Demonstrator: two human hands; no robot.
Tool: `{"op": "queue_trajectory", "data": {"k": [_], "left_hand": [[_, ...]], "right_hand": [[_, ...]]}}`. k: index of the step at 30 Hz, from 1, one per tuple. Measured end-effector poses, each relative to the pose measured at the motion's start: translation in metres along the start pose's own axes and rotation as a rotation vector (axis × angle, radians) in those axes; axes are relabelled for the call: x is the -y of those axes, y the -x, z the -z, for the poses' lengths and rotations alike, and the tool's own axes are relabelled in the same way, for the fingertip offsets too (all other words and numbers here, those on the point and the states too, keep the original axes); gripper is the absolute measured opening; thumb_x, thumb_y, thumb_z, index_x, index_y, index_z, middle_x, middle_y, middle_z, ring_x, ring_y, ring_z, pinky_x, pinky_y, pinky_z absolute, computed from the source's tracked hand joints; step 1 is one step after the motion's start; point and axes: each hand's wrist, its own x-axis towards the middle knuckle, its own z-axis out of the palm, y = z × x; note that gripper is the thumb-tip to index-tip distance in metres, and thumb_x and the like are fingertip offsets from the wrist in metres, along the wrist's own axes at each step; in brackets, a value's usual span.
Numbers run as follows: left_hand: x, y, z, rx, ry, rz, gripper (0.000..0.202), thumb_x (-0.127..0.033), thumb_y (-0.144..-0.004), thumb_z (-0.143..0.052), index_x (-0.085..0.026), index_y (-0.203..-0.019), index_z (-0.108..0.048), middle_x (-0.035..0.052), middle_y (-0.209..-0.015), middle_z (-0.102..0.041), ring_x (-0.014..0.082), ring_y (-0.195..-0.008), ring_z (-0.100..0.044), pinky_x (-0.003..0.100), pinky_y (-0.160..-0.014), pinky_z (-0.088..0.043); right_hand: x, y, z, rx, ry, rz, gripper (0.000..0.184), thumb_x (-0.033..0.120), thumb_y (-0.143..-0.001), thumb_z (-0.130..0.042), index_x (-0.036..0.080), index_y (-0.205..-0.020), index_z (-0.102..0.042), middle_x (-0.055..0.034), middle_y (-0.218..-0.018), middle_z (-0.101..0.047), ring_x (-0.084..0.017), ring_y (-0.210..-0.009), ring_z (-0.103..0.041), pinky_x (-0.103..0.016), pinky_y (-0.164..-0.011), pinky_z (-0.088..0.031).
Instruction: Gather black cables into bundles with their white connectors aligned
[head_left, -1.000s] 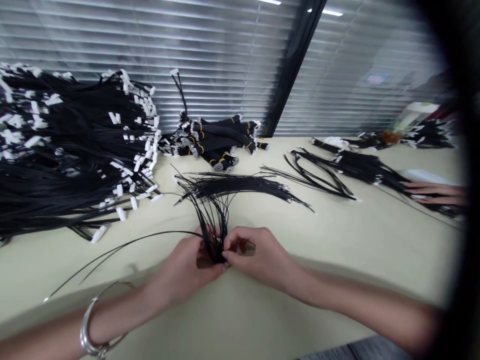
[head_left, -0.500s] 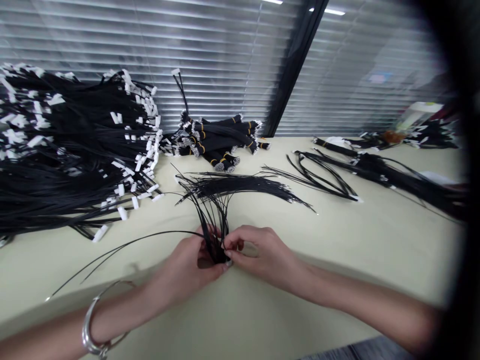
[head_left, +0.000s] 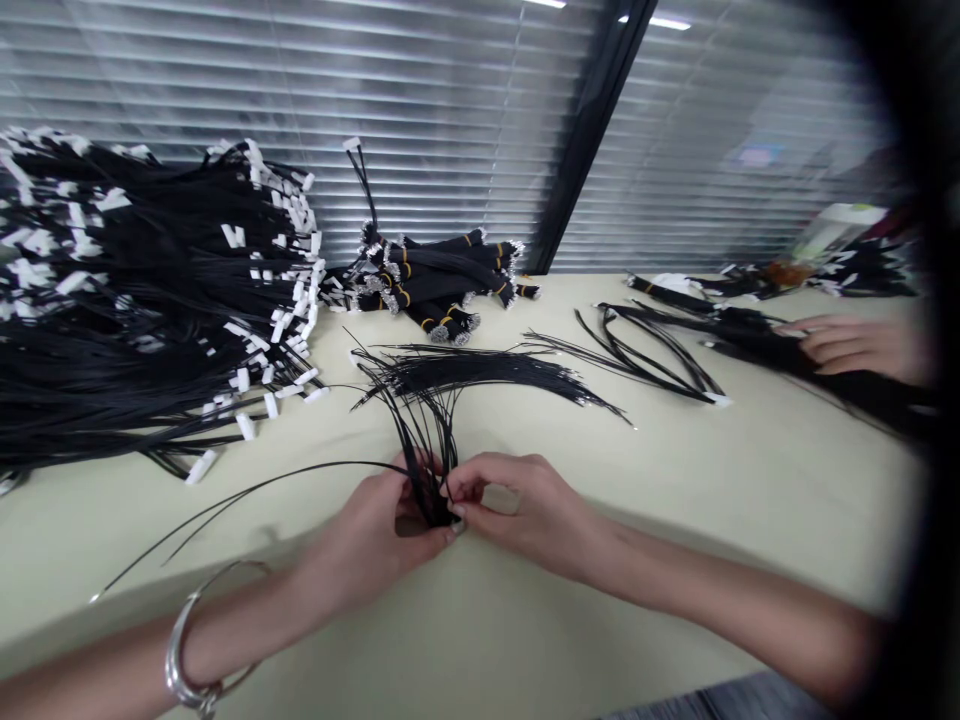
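Observation:
Low over the tabletop, my left hand (head_left: pixel 401 520) is wrapped round the lower end of a bundle of black wires (head_left: pixel 424 435) that fans upward and away from me. My right hand (head_left: pixel 506 495) meets it from the right, thumb and fingertips pinched on a wire at the bundle's edge; the tip it grips is hidden. Two long wires (head_left: pixel 247 490) trail from the bundle to the left, one with a small bright tip. Just behind my hands lies a loose row of black wires (head_left: pixel 487 372) with small metal ends.
A large heap of black cables with white connectors (head_left: pixel 172 270) fills the left. Yellow-banded wire bundles (head_left: pixel 442 275) are piled by the blinds (head_left: pixel 420 100). A few cables (head_left: pixel 660 350) lie right of centre. Another person's hand (head_left: pixel 862 345) rests on black cables at the right.
Another person's hand has come in at the right onto the black cables, which have shifted slightly. My own hands and the wire bundle stay almost where they were.

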Motion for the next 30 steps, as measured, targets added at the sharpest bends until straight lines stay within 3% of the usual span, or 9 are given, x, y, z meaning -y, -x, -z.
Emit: {"op": "queue_trajectory", "data": {"k": [5, 7, 9, 13, 15, 17, 20, 23, 30], "left_hand": [[0.002, -0.001, 0.0, -0.014, -0.028, 0.007, 0.028, -0.024, -0.078, -0.062, -0.018, -0.1, -0.046, 0.0036, -0.097, -0.063, 0.0206, -0.091, -0.062, 0.034, -0.079, -0.052], [0.002, -0.001, 0.001, -0.026, -0.052, 0.018, 0.03, -0.026, -0.077, -0.063, -0.018, -0.101, -0.046, 0.0039, -0.098, -0.063, 0.0208, -0.092, -0.061, 0.034, -0.08, -0.052], [0.0, -0.001, 0.001, -0.031, -0.059, 0.032, 0.033, -0.027, -0.076, -0.064, -0.019, -0.103, -0.046, 0.0032, -0.096, -0.062, 0.0203, -0.091, -0.061, 0.034, -0.08, -0.051], [-0.001, 0.0, 0.001, -0.029, -0.041, 0.058, 0.032, -0.027, -0.076, -0.063, -0.019, -0.102, -0.047, 0.0022, -0.092, -0.062, 0.019, -0.086, -0.061, 0.034, -0.079, -0.052], [-0.001, 0.0, 0.001, -0.033, -0.043, 0.057, 0.033, -0.026, -0.076, -0.064, -0.019, -0.103, -0.046, 0.0027, -0.093, -0.062, 0.0191, -0.087, -0.061, 0.034, -0.079, -0.052], [-0.001, 0.0, 0.001, -0.032, -0.042, 0.047, 0.034, -0.025, -0.076, -0.064, -0.019, -0.104, -0.046, 0.0028, -0.094, -0.061, 0.0191, -0.087, -0.061, 0.034, -0.079, -0.051], [-0.002, 0.0, 0.0, -0.02, -0.012, 0.037, 0.033, -0.022, -0.076, -0.063, -0.02, -0.104, -0.046, 0.0021, -0.093, -0.061, 0.0185, -0.088, -0.061, 0.033, -0.08, -0.051], [-0.003, 0.001, 0.0, -0.027, -0.022, 0.046, 0.034, -0.021, -0.075, -0.063, -0.02, -0.104, -0.045, 0.0024, -0.095, -0.061, 0.0194, -0.089, -0.061, 0.034, -0.08, -0.05], [-0.002, -0.001, 0.002, -0.004, -0.053, 0.009, 0.028, -0.022, -0.077, -0.061, -0.019, -0.1, -0.045, 0.0028, -0.094, -0.06, 0.0207, -0.091, -0.06, 0.033, -0.078, -0.051]], "right_hand": [[0.006, 0.001, 0.006, -0.009, -0.022, 0.025, 0.01, 0.012, -0.08, -0.056, 0.02, -0.086, -0.06, 0.0027, -0.08, -0.062, -0.008, -0.07, -0.056, -0.02, -0.068, -0.045], [0.009, 0.002, 0.012, -0.086, -0.03, 0.078, 0.012, 0.012, -0.079, -0.058, 0.02, -0.087, -0.06, 0.0016, -0.083, -0.063, -0.01, -0.073, -0.057, -0.022, -0.069, -0.046], [0.011, 0.001, 0.02, -0.294, -0.075, 0.157, 0.015, 0.01, -0.079, -0.059, 0.022, -0.089, -0.059, 0.0003, -0.085, -0.063, -0.012, -0.077, -0.059, -0.025, -0.07, -0.047], [0.009, -0.006, 0.041, -0.869, -0.208, 0.328, 0.021, 0.006, -0.078, -0.06, 0.023, -0.09, -0.059, -0.001, -0.085, -0.06, -0.013, -0.08, -0.059, -0.027, -0.073, -0.049], [0.005, -0.01, 0.049, -0.959, -0.247, 0.334, 0.019, 0.008, -0.078, -0.06, 0.024, -0.089, -0.059, -0.0014, -0.087, -0.059, -0.013, -0.081, -0.059, -0.027, -0.074, -0.048], [0.001, -0.013, 0.052, -0.855, -0.298, 0.235, 0.014, 0.013, -0.079, -0.06, 0.025, -0.087, -0.058, -0.0012, -0.089, -0.059, -0.013, -0.081, -0.058, -0.028, -0.073, -0.048], [-0.002, -0.014, 0.045, -0.474, -0.363, 0.037, 0.006, 0.02, -0.081, -0.061, 0.023, -0.085, -0.057, -0.0009, -0.089, -0.06, -0.013, -0.079, -0.057, -0.028, -0.074, -0.047], [-0.001, -0.012, 0.029, -0.183, -0.295, -0.033, 0.005, 0.021, -0.079, -0.062, 0.02, -0.084, -0.059, -0.0007, -0.086, -0.061, -0.013, -0.078, -0.055, -0.028, -0.075, -0.045], [0.002, -0.004, 0.006, -0.022, -0.111, -0.043, 0.008, 0.015, -0.075, -0.063, 0.019, -0.081, -0.063, 0.0, -0.08, -0.06, -0.012, -0.081, -0.053, -0.024, -0.074, -0.044]]}}
